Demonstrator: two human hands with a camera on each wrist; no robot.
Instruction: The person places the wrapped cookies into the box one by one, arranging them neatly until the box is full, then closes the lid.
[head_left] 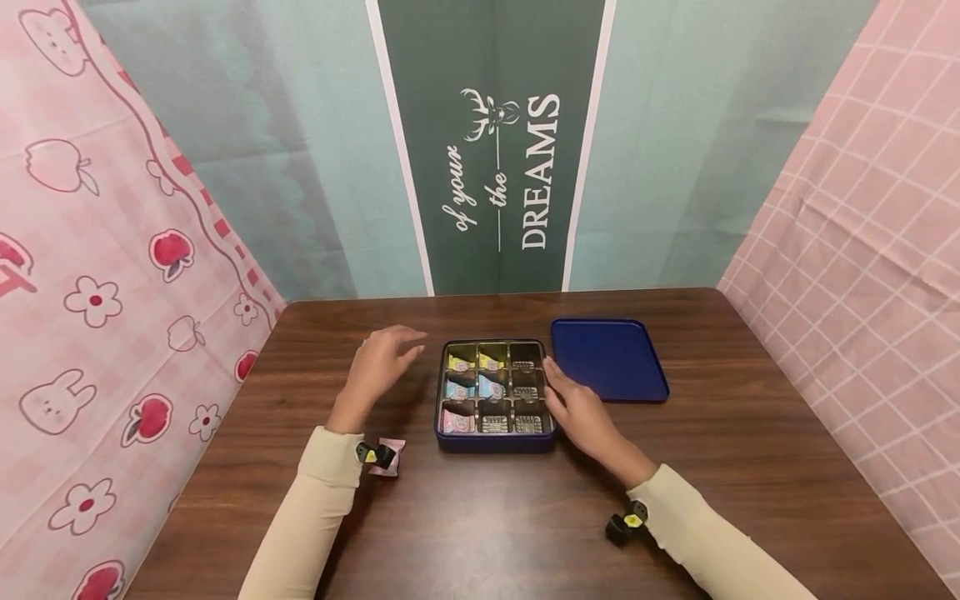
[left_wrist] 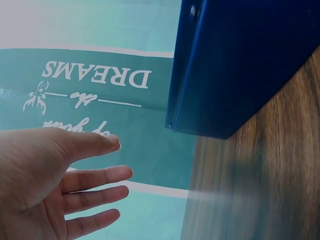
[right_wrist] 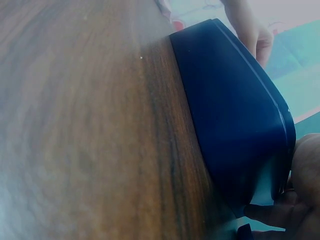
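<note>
A dark blue tin with a divided insert stands on the table. Its back row holds two yellow packets, the middle row two blue packets, and the front left compartment a pink packet. The compartments down the right side show bare bottoms. Left of the tin, apart from it, hovers my left hand, fingers extended and holding nothing, as the left wrist view also shows. My right hand rests with extended fingers against the tin's right side.
Behind and right of the tin lies its blue lid. Another pink packet is on the wooden table, near my left wrist and partly hidden by the wrist camera. Fabric hangs at the back and both sides.
</note>
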